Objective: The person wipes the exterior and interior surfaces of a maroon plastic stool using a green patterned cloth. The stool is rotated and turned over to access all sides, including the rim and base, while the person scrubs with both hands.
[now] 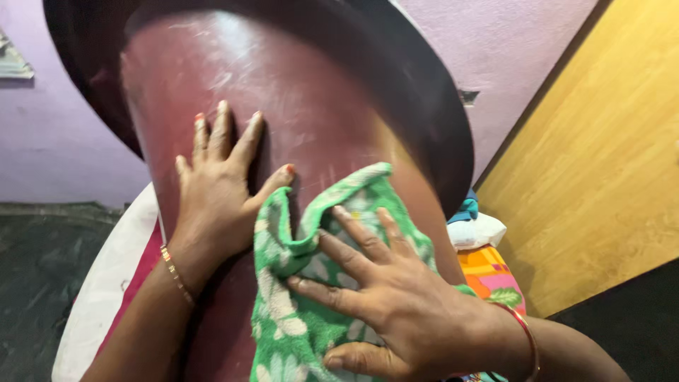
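Green cloth (311, 283) under right hand (396, 311), lengthwise along tub (297, 92)

The large maroon plastic tub (311, 92) fills the middle, its scuffed upper surface bare above both hands, so there is room to slide upward there. The left hand (216, 184) lies flat just beside the green flowered towel (311, 283), which the right hand (382, 297) presses down, blocking the lower surface. A yellow wooden panel (601, 155) closes off the right.
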